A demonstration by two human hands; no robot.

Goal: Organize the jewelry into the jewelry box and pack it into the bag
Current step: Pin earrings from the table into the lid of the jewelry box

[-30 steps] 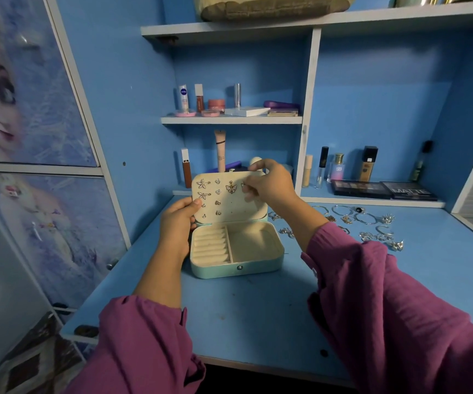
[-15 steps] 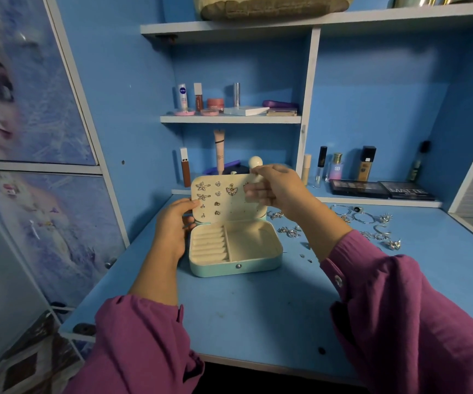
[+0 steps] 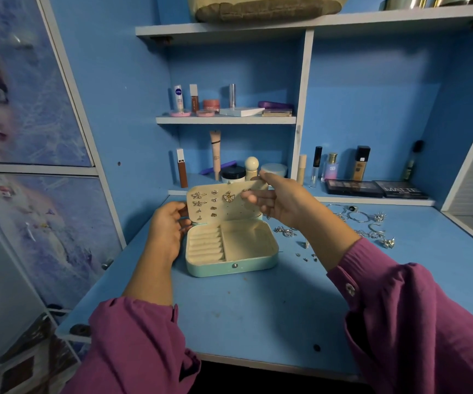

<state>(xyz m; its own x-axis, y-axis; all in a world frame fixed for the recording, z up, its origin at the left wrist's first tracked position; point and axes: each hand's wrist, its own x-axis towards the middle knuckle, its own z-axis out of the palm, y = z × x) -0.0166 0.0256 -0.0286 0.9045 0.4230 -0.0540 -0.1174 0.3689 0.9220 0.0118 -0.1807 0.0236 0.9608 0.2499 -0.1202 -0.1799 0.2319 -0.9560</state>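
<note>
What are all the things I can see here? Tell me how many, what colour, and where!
jewelry box: one, mint green with cream lining, open on the desk
earrings: about a dozen, gold and silver, pinned to the box's lid panel
loose jewelry: many pieces, silver, on the desk right of the box
desk: one, blue
makeup bottles and tubes: many, mixed colours, on the shelves behind
eyeshadow palettes: two, black, lower right shelf
left hand: holds the lid panel's left edge
right hand: fingers at the lid panel's upper right
sleeves: two, magenta
</note>
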